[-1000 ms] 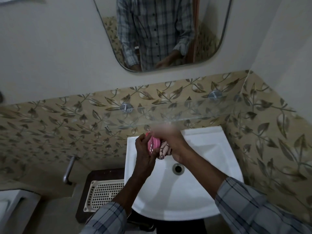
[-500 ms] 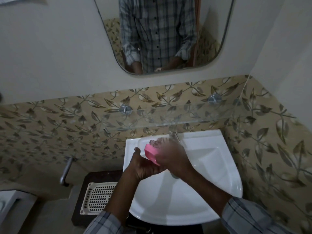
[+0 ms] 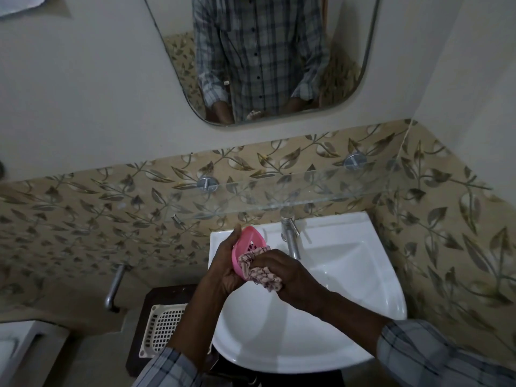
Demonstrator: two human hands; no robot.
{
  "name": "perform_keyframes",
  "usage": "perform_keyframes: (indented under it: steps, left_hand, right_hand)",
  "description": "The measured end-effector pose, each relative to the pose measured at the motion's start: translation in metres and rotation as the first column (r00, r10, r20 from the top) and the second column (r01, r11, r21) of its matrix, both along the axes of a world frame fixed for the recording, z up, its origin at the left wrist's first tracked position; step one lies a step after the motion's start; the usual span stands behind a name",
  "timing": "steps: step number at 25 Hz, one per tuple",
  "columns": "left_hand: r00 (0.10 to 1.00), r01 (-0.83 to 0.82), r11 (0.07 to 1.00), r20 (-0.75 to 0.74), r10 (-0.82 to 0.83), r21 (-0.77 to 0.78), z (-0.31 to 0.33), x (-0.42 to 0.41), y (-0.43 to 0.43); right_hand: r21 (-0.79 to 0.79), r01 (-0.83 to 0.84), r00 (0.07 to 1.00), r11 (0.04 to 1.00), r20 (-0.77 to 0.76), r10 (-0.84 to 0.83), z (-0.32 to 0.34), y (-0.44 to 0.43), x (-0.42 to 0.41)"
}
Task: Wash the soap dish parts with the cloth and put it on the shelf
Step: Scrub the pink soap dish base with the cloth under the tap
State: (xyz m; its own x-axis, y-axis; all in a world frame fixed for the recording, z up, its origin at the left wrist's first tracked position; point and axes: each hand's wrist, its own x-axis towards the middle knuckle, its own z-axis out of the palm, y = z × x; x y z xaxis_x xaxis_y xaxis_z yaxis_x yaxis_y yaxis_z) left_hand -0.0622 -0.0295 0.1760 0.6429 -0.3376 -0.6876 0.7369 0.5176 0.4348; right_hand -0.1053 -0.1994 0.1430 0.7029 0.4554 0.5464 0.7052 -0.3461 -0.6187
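Note:
My left hand (image 3: 223, 268) grips a pink perforated soap dish part (image 3: 247, 244), tilted on edge over the back left of the white sink (image 3: 335, 317). My right hand (image 3: 287, 277) is closed on a bunched patterned cloth (image 3: 258, 270) and presses it into the hollow of the pink part. A glass shelf (image 3: 321, 191) runs along the tiled wall above the sink with nothing on it.
A chrome tap (image 3: 290, 238) stands at the back of the sink, just right of my hands. A cream slotted tray (image 3: 164, 328) lies on a dark stool left of the sink. A metal handle (image 3: 114, 286) sticks out of the wall. A mirror (image 3: 262, 57) hangs above.
Both hands have stayed over the sink's back left; the right hand has rubbed the cloth over the pink part, which now faces up with its hollow showing. The camera has dipped slightly.

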Motion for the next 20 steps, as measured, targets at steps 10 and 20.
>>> perform_keyframes:
  steps: [10,20]
  left_hand:
    - [0.996,0.086,0.996,-0.004,-0.086,0.009,-0.001,0.000,0.011]
    - [0.928,-0.201,0.896,0.369,0.044,0.397,-0.017,-0.007,-0.023]
  right_hand:
    - [-0.184,-0.054,0.960,0.981,0.263,0.102,-0.003,-0.030,0.072]
    - [0.273,0.573,0.435,0.772,-0.900,-0.005,0.027,0.033,0.030]
